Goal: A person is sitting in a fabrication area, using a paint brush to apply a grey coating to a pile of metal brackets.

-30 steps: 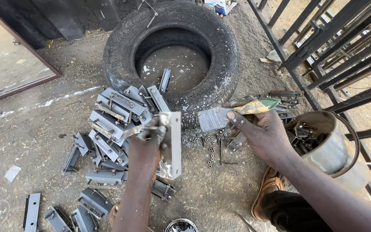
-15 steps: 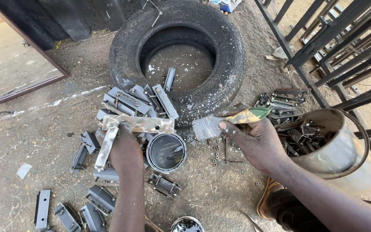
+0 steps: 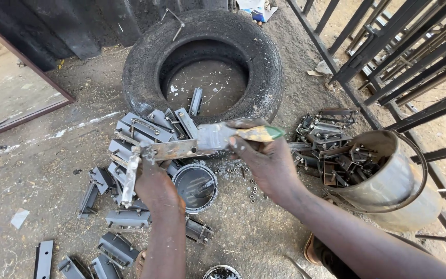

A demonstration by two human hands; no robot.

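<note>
Head view: our left hand (image 3: pixel 153 183) grips an L-shaped metal bracket (image 3: pixel 169 151), fingers closed around its corner, held above the open paint can (image 3: pixel 195 187) on the dirt. Our right hand (image 3: pixel 267 160) is clenched on a paintbrush (image 3: pixel 233 135), bristles touching the bracket's horizontal arm. Grey painted brackets (image 3: pixel 140 129) lie piled against the tyre (image 3: pixel 202 51); a metal bucket (image 3: pixel 388 175) of parts sits right.
</note>
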